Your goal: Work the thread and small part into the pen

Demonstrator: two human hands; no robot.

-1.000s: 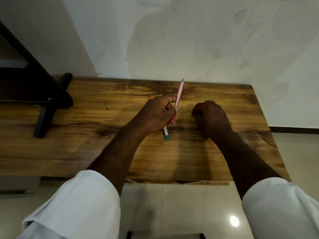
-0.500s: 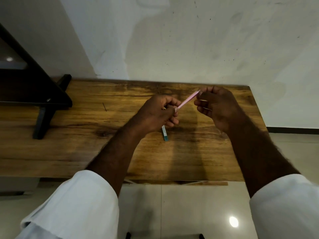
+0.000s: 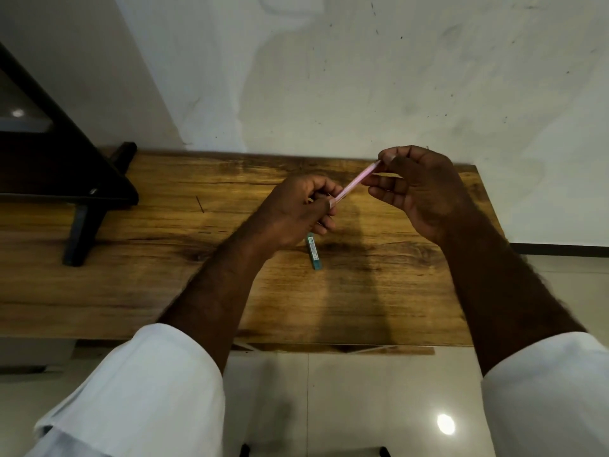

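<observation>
In front of me runs a wooden worktop (image 3: 379,291) with dark, streaky grain, its far edge set against a pale, scuffed wall (image 3: 362,77). At my far left a black stand (image 3: 82,199) rests on the wood, its angled leg planted near the back corner. A short dark mark (image 3: 200,204) lies on the board beside it. Below the near edge I see glossy light floor tiles (image 3: 346,407), and a bright lamp reflection (image 3: 446,424) shines on them. A dark skirting strip (image 3: 560,249) lines the wall at right.
</observation>
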